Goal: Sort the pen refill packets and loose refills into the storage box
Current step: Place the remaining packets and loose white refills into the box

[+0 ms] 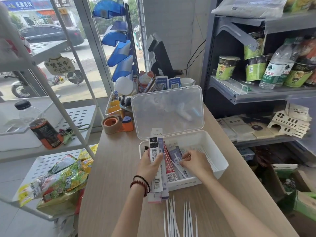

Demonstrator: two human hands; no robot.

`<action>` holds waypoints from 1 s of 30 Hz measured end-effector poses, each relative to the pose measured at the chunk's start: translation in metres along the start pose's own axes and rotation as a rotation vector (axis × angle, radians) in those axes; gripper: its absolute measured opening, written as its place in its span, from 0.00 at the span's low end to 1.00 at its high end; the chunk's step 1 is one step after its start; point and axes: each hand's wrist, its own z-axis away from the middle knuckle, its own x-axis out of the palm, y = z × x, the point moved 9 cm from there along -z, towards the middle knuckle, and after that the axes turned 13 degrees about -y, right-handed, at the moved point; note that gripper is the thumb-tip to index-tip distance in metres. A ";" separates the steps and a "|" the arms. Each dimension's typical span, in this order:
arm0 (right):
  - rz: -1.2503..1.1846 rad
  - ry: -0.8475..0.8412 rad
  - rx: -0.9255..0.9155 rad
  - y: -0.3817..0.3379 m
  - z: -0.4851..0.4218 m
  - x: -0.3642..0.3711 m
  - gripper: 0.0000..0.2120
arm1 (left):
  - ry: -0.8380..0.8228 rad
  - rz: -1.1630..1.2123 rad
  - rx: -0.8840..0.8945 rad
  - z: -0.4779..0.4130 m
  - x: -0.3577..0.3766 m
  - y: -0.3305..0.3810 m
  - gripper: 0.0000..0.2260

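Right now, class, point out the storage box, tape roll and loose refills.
storage box (221,168): head view, right wall.
tape roll (108,130): head view, outer side.
loose refills (171,219): head view, shafts on the table.

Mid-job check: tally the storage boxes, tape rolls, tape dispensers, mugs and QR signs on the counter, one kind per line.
Storage box: 1
Tape roll: 1
Tape dispenser: 1
Mug: 1
QR signs: 2
Total: 6

White storage box (220,161), wood-grain table (116,168)
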 end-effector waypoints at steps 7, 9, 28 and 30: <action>-0.007 0.008 -0.048 -0.009 0.004 -0.003 0.07 | 0.019 -0.028 0.026 0.002 -0.001 0.003 0.08; 0.011 -0.050 -0.105 -0.017 0.005 0.002 0.07 | 0.024 -0.032 0.033 0.002 -0.002 0.004 0.07; 0.173 -0.211 0.024 -0.016 -0.006 0.023 0.07 | 0.033 -0.021 0.049 0.001 -0.002 0.003 0.10; 0.180 -0.208 0.034 -0.015 -0.006 0.023 0.07 | 0.036 -0.022 0.048 0.001 -0.002 0.004 0.09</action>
